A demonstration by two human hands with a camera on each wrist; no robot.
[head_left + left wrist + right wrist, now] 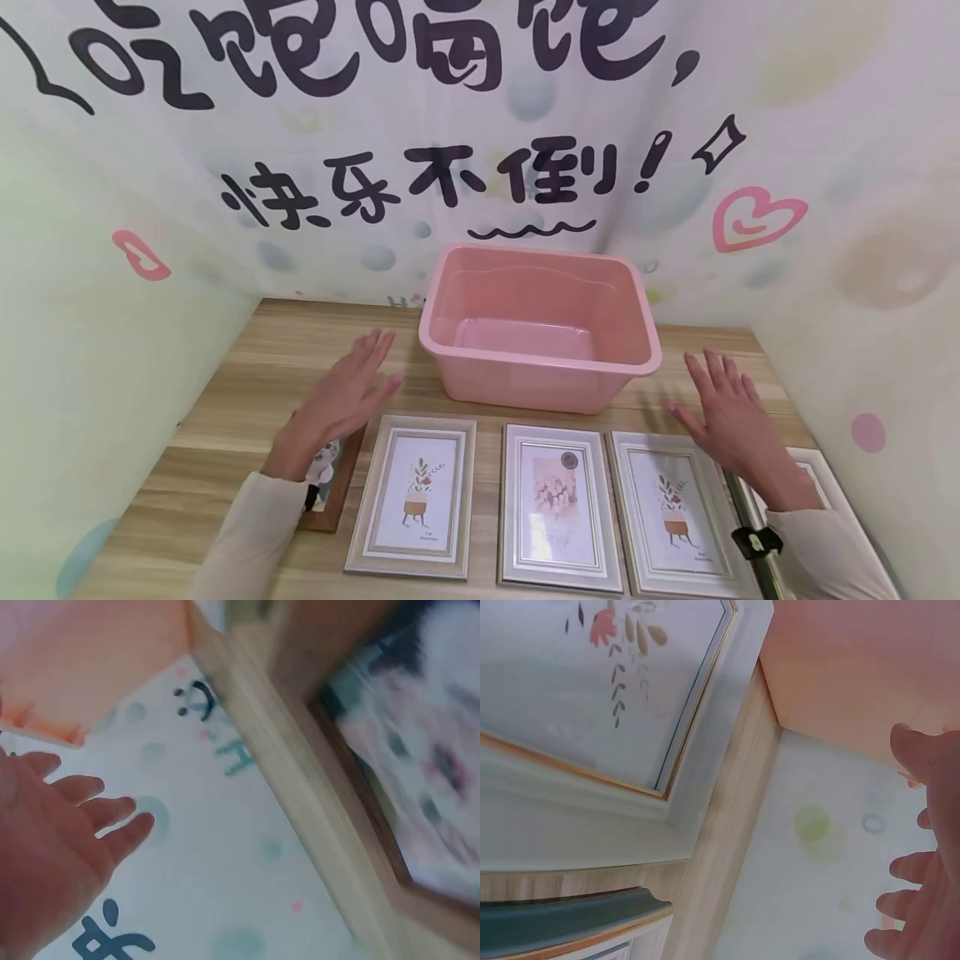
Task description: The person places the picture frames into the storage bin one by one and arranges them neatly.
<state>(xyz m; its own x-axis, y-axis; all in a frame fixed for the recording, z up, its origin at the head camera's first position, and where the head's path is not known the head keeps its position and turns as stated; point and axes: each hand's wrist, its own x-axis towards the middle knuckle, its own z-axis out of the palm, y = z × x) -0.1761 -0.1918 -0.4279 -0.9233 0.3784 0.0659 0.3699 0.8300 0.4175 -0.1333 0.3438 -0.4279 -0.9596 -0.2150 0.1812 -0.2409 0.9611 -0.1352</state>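
Note:
A pink plastic basin stands at the back of the wooden table with nothing inside it. To its left my left hand hovers with fingers extended, above a brown wooden photo frame that the forearm partly hides. On the basin's other side my right hand is held with its fingers spread, touching nothing. Three light picture frames lie in a row in front of the basin: a cream frame, a silver frame and a white frame. Under my right forearm lies a dark-edged frame, mostly covered.
A printed cloth with large dark characters hangs behind the table. Pale walls close in on both sides. The basin's back rim is near the rear cloth.

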